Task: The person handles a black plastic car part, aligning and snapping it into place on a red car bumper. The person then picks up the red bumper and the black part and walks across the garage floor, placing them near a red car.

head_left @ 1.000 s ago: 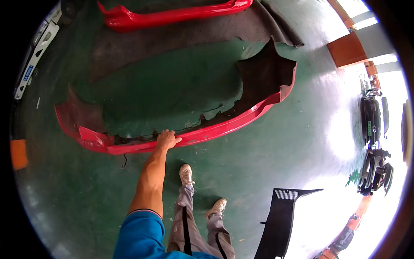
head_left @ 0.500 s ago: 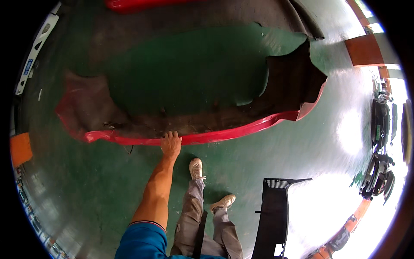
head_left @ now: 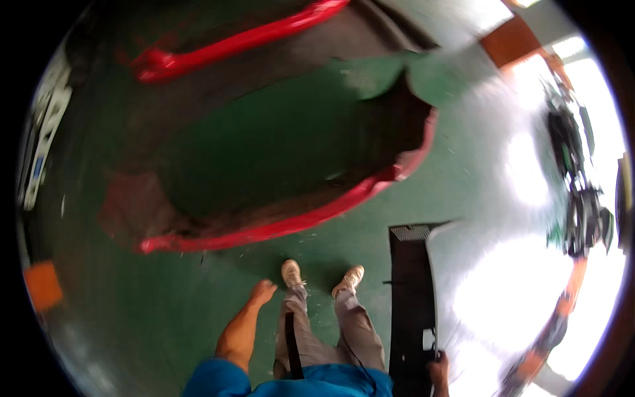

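- Red plastic forms the long car bumper [head_left: 278, 228], which is laid on the green floor [head_left: 198, 311] just ahead of the pale shoes [head_left: 291, 272].
- The left hand [head_left: 261, 292] is held free of the bumper, fingers loosely curled, with nothing in its grip.
- A black panel [head_left: 411, 298] is gripped at its lower end by the right hand [head_left: 438, 372], stood beside the right leg.
- A second red bumper [head_left: 231, 46] is seen farther off.

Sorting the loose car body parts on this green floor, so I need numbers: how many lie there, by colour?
Red bumper covers: 2, one near the feet, one farther off
Black panel: 1, its lower end at the right hand
Total: 3
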### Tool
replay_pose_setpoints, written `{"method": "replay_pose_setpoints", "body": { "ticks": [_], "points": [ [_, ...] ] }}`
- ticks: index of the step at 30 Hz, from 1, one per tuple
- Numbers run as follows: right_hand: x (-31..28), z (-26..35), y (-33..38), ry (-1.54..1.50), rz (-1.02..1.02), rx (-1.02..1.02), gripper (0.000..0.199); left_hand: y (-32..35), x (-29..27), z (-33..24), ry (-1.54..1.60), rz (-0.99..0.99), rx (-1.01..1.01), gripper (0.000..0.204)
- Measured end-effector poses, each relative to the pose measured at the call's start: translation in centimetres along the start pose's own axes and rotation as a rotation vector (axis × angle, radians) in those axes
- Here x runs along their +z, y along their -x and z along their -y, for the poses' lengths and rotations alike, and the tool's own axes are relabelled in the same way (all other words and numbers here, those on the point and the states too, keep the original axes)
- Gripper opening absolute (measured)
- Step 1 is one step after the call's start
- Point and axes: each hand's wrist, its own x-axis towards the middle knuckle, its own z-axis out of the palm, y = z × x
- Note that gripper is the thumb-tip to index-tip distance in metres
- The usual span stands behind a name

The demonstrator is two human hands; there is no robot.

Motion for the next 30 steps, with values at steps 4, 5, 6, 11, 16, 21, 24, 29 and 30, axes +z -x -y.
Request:
{"method": "replay_pose_setpoints", "body": {
  "ticks": [4,5,6,11,16,21,24,29,30],
  "points": [
    [-3.8,2.4,-2.3,0.098,-0.062,0.040,0.071,5.3,-0.7,2.1,0.181,-0.049,-0.128,0.035],
    [-4.1,1.7,-3.9,0.060,-0.047,0.055,0.073,6.0,-1.8,1.7,0.271,-0.048,-0.192,0.031],
    [-4.5,0.7,-5.5,0.040,-0.050,0.051,0.071,7.0,-2.7,-0.1,0.359,-0.042,-0.259,0.028],
    [-7.1,-1.5,-16.4,0.002,-0.015,-0.028,0.067,10.5,-3.1,-7.3,0.552,-0.265,-0.328,0.023],
    [-1.7,-18.1,-30.1,-0.027,-0.030,-0.231,0.031,8.8,4.9,-23.3,0.190,-0.038,-0.133,0.036],
    [-1.2,-21.3,-43.2,-0.096,0.165,-0.438,0.024,9.5,10.0,-38.1,0.253,0.035,-0.057,0.041],
    [-2.8,-21.0,-47.6,-0.033,0.117,-0.472,0.025,7.8,12.5,-42.6,0.231,0.013,-0.015,0.039],
    [-10.1,-12.1,-53.5,-0.099,0.133,-0.332,0.025,3.2,12.6,-44.6,-0.006,-0.065,-0.028,0.040],
    [-11.7,-10.3,-54.7,-0.102,0.133,-0.318,0.025,2.5,12.6,-45.4,-0.030,-0.065,-0.112,0.039]
  ]
}}
